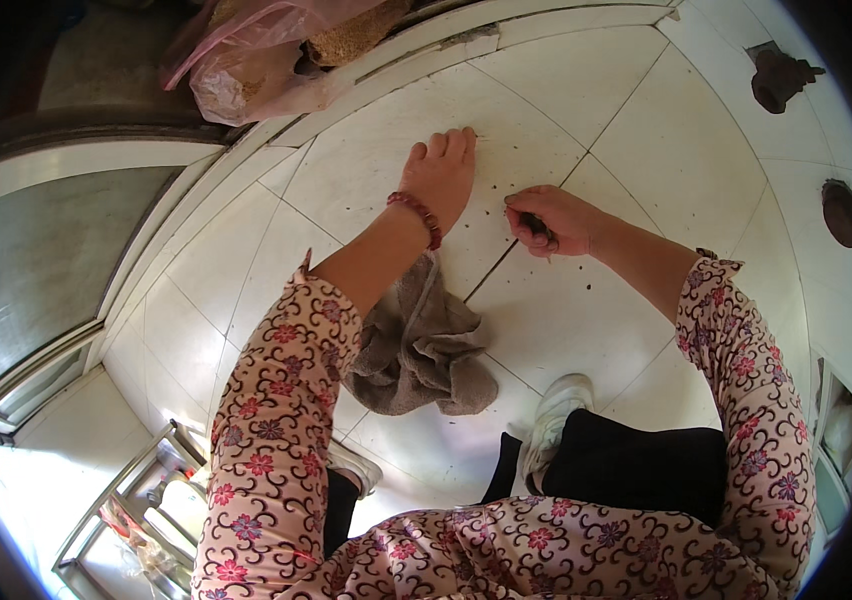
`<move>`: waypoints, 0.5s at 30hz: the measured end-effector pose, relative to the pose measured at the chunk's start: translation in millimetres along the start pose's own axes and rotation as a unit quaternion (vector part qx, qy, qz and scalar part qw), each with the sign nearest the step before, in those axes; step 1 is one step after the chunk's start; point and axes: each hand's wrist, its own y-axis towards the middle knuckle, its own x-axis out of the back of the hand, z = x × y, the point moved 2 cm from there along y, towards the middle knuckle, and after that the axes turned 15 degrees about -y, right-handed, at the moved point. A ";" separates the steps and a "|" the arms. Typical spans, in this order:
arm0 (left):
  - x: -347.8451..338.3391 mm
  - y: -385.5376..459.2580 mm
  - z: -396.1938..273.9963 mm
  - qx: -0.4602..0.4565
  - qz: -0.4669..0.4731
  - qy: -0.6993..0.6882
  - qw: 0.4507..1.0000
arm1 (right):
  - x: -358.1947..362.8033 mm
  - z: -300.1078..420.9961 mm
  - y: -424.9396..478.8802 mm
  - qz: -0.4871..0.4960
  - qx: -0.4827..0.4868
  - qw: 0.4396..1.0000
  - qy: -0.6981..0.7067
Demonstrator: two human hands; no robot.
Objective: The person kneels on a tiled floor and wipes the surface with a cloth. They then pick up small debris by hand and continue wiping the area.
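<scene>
My left hand (439,171), with a red bead bracelet (418,214) at its wrist, is held palm down over the white tiled floor (606,315), fingers extended close together. To its right, my right hand (546,220) has its fingers curled around a small dark clump (534,223); what it is made of I cannot tell. Small dark crumbs lie scattered on the tiles between and below the hands. A crumpled grey-brown towel (426,352) rests on the floor below my left wrist.
Pink plastic bags (246,82) sit beyond a raised ledge at the top left. A glass-panelled frame (58,262) stands left, above a metal rack (126,487) holding items. Dark pipe fittings (777,79) are at the upper right. My shoes (562,420) are near the towel.
</scene>
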 end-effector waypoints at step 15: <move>14.1 6.3 5.1 0.068 0.038 -0.125 0.989 | 7.3 4.5 -2.5 -0.001 -0.013 1.000 -0.009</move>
